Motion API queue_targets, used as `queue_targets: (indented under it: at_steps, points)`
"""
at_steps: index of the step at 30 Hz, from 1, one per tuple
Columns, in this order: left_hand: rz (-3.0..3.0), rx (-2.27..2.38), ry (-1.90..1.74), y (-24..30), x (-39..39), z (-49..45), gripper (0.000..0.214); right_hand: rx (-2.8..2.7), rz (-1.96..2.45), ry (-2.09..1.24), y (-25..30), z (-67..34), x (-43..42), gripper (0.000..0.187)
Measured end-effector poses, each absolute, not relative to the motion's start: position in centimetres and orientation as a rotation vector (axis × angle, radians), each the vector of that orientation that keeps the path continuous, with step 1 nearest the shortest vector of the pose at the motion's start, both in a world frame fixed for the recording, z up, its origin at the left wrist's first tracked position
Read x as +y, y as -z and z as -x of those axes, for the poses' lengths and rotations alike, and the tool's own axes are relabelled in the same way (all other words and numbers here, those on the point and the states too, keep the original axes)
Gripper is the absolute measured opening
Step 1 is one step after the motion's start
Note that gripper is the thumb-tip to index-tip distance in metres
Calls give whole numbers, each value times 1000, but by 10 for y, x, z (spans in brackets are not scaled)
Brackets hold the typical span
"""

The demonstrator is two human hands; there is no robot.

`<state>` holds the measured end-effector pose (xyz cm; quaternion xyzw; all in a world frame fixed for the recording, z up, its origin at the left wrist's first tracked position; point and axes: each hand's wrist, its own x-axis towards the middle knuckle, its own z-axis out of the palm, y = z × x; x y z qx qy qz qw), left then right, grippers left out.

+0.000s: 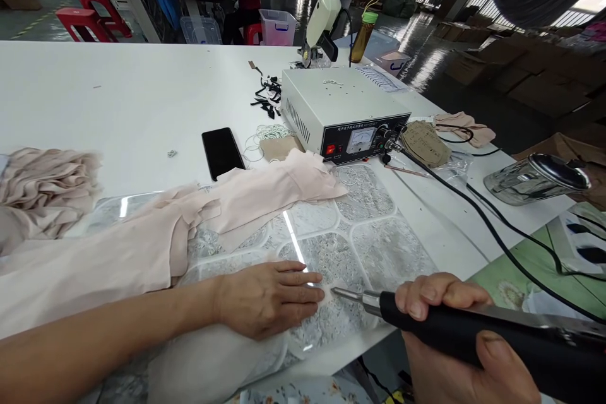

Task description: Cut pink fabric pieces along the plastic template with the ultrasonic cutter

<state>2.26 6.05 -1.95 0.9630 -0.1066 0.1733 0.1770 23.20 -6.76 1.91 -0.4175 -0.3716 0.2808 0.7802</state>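
Near the table's front edge, the left hand (269,297) is lying flat, pressing a thin, soft, probably slippery pale fabric piece (326,293), while the right hand (454,341) is gripping the black pen-shaped tool (473,328).

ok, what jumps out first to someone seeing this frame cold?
Bottom right, the right hand grips a black handheld tool, its metal tip touching a small pale fabric piece that the left hand presses flat on the patterned mat. Behind them, mid-table, sits a white control box with a dial meter, cabled to the tool. Pale pink fabric pieces spread across the left.
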Motion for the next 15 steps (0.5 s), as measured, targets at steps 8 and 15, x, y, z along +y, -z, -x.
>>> queue_targets:
  at_steps: [8,15]
  points:
    - [-2714,-289,-486,21,60,-22,29,-786,946,-624,-23,-227,-78,19]
    - [-2715,-297,-474,21,60,-22,30,-815,931,-642,-20,-228,-77,19]
